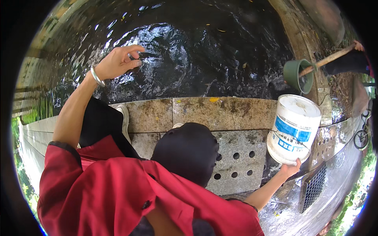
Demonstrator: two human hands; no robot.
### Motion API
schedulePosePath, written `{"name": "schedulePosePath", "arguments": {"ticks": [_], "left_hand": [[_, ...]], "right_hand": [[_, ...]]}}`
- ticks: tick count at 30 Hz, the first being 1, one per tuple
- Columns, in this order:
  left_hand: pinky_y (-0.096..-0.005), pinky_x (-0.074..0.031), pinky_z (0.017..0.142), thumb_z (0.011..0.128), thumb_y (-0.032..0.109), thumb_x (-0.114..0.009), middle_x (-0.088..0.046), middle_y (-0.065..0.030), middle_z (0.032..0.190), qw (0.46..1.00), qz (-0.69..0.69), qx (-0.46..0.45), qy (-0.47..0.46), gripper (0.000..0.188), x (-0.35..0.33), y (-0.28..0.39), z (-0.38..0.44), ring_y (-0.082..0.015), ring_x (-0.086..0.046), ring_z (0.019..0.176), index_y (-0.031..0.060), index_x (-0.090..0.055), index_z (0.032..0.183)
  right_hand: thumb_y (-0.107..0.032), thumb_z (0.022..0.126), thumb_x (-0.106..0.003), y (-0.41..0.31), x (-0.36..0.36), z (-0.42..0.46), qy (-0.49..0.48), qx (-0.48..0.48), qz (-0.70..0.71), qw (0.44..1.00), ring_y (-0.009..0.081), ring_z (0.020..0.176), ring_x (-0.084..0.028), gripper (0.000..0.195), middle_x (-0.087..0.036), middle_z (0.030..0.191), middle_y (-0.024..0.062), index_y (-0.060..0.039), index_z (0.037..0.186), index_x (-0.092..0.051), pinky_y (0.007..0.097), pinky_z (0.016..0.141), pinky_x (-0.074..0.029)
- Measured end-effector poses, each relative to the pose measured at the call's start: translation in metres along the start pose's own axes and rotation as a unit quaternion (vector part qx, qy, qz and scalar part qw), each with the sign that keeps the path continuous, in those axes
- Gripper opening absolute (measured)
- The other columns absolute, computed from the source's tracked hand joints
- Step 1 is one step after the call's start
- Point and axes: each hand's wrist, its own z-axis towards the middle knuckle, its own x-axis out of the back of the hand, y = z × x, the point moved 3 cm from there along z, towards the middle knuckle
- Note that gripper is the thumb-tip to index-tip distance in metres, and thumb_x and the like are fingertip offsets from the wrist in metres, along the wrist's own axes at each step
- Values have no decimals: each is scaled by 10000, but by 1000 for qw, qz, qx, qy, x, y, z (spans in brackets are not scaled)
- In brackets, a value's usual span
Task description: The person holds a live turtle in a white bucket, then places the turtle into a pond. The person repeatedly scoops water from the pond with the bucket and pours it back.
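My right hand grips the lower rim of a white plastic bucket with blue label bands that bear writing. The bucket is tilted, its round base facing up and away from me. Beneath it, part of a dark gap in the stone paving shows. My left hand, with a silver bangle at the wrist, is held out above dark rippling water. Its fingers are bent and apart from the thumb, with nothing between them.
A co-worker's hand holds a wooden pole running into a green bucket at the water's edge. Stone slabs border the water; one slab has drilled holes. A metal grate lies right, a bicycle beyond.
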Motion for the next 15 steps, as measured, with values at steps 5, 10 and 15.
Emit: {"name": "schedulePosePath", "arguments": {"ticks": [5,10,15], "left_hand": [[-267,-499,580,885,142,-703,-654,-127,1004,1000,-23,-11,-11,443,11,23,-26,-120,-622,626,53,-586,1303],[-287,-510,618,860,105,-710,-655,-139,1032,998,-41,-47,16,471,30,32,-48,-151,-659,677,47,-581,1310],[-325,-506,684,800,68,-725,-657,-139,1044,998,-46,-5,36,513,56,31,-68,-188,-667,707,35,-594,1295]], "right_hand": [[-184,752,-637,-3,-5,1,-30,-3,24,999,350,1280,-512,675,-549,1394,149,-14,1389,-490,549,1092,-391],[-142,727,-652,37,-105,-30,-79,-26,-39,996,348,1249,-529,668,-576,1336,160,11,1360,-503,545,1095,-393],[-4,712,-780,165,-274,-85,-208,-47,-225,951,295,1016,-663,526,-666,1125,191,107,1191,-593,438,874,-583]]}}
